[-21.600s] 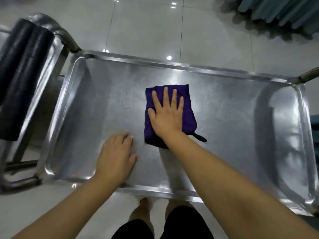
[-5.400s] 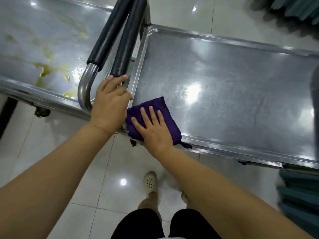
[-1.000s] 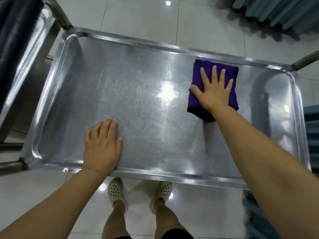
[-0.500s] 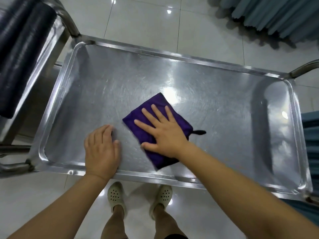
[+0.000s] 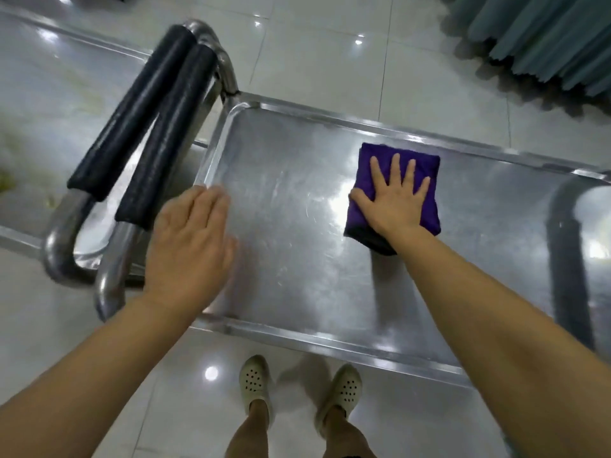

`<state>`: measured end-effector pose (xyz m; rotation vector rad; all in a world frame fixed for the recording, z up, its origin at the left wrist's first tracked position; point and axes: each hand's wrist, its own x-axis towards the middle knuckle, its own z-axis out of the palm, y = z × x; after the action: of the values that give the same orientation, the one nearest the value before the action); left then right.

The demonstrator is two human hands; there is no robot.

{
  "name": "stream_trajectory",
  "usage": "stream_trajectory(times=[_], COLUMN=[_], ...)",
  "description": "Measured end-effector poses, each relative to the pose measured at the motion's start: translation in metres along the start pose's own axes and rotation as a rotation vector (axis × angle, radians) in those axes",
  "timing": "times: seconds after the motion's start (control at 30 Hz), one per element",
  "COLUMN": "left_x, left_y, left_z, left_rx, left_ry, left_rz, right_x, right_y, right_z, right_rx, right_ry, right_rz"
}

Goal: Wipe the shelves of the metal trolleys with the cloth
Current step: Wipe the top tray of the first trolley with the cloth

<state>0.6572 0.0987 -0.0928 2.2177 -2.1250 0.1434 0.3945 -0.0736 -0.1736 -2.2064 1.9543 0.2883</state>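
A folded purple cloth [image 5: 429,206] lies on the top shelf of a metal trolley [image 5: 297,259], near the shelf's far rim and right of its middle. My right hand [image 5: 393,200] presses flat on the cloth with fingers spread and straight. My left hand [image 5: 188,246] is blurred, fingers straight and together, over the shelf's near left corner; whether it touches the metal is unclear. A second metal trolley [image 5: 49,104] stands to the left, its shelf marked with yellowish stains.
Two black padded handles [image 5: 155,137] on bent steel tubes stand between the two trolleys, just left of my left hand. Teal pleated curtain [image 5: 542,34] hangs at the far right. My feet in pale clogs [image 5: 254,378] stand on glossy white tiles below the near rim.
My right hand has slid the cloth from the shelf's near middle to the far right. My left hand has shifted at the near left corner and is blurred. The view has swung left.
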Motion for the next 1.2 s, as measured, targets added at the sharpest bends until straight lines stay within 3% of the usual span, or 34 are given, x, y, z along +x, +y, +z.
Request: stream_trajectory(times=[0.13, 0.27, 0.43, 0.67, 0.8, 1.0, 1.2], left_x=[0.008, 0.009, 0.010, 0.011, 0.012, 0.010, 0.008], left_y=[-0.059, -0.074, -0.075, -0.081, -0.087, -0.087, -0.086], left_z=[-0.016, -0.013, -0.012, 0.000, 0.007, 0.005, 0.000], left_rx=[0.097, 0.088, 0.051, -0.052, -0.099, -0.112, -0.151], left_ry=[-0.040, -0.127, -0.109, -0.003, 0.053, 0.049, 0.049], left_rz=[0.052, 0.098, 0.111, 0.114, 0.141, 0.145, 0.161], right_x=[-0.049, -0.100, -0.081, 0.044, 0.086, 0.064, -0.046], right_y=[-0.072, -0.143, -0.161, -0.165, -0.187, -0.216, -0.233], right_z=[0.015, 0.037, 0.043, -0.003, -0.013, -0.003, 0.025], right_rx=[-0.020, -0.062, -0.061, -0.066, -0.017, -0.073, -0.057], right_ry=[0.014, 0.034, 0.051, 0.045, 0.012, 0.028, -0.019], right_rz=[-0.256, -0.572, -0.829, -0.385, -0.252, -0.339, -0.439])
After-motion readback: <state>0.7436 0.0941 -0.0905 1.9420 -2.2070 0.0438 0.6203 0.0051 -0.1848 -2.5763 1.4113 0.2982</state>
